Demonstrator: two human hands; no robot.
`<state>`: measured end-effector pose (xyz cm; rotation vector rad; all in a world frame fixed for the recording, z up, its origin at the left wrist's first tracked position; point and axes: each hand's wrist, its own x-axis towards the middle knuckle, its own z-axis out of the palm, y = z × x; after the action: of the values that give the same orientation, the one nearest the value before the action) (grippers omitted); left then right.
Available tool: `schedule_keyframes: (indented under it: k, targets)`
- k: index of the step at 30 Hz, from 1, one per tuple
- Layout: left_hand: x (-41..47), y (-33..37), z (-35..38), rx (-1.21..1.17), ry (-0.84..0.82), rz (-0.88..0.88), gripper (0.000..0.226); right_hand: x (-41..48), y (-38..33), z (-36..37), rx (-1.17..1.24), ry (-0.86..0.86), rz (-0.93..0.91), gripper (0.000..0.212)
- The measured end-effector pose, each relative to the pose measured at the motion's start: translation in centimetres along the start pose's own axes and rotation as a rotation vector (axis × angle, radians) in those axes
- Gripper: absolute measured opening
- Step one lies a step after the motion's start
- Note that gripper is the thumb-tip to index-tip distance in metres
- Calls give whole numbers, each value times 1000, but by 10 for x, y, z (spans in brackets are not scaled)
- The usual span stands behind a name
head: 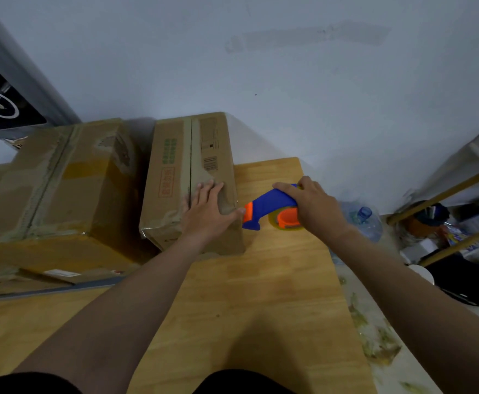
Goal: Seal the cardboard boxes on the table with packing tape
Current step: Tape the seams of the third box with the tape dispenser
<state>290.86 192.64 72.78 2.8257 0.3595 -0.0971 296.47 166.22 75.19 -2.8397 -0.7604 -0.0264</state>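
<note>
Two cardboard boxes stand on the wooden table (275,294). The smaller box (175,172) is in the middle, its top flaps closed with a seam running away from me. My left hand (208,211) lies flat on its near right top corner, fingers straight, thumb over the right edge. My right hand (312,206) grips a blue and orange tape dispenser (269,206) with a roll of tape, its orange tip right at the box's right edge beside my left thumb. The larger box (56,189) sits to the left, with tape strips across its top.
A flattened piece of cardboard (33,282) lies under the larger box at the left. A dark appliance (5,95) stands at the far left against the wall. Right of the table on the floor are a water bottle (366,220), a wooden rack (460,200) and clutter.
</note>
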Motion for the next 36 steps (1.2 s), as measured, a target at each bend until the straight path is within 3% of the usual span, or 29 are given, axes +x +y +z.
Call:
schedule_keyframes:
  k: [4,10,20,28,32,36]
  targets:
    - [-2,2,-2,-5,-9,-17,106,1,-2,-2,-225,-126,37,60]
    - [-2,2,0,-1,-8,-20,106,-14,23,26,3,-492,145,68]
    - [5,-2,-3,-48,-74,-24,112,-17,-10,102,165,-768,243,66]
    - [9,-3,-4,-29,-119,-4,115,-13,-11,129,165,-830,280,55]
    - [9,-5,-3,-5,-107,10,117,-7,-8,120,197,-766,303,50]
    - [7,-7,-8,-86,-115,31,116,-6,-14,99,251,-682,307,60]
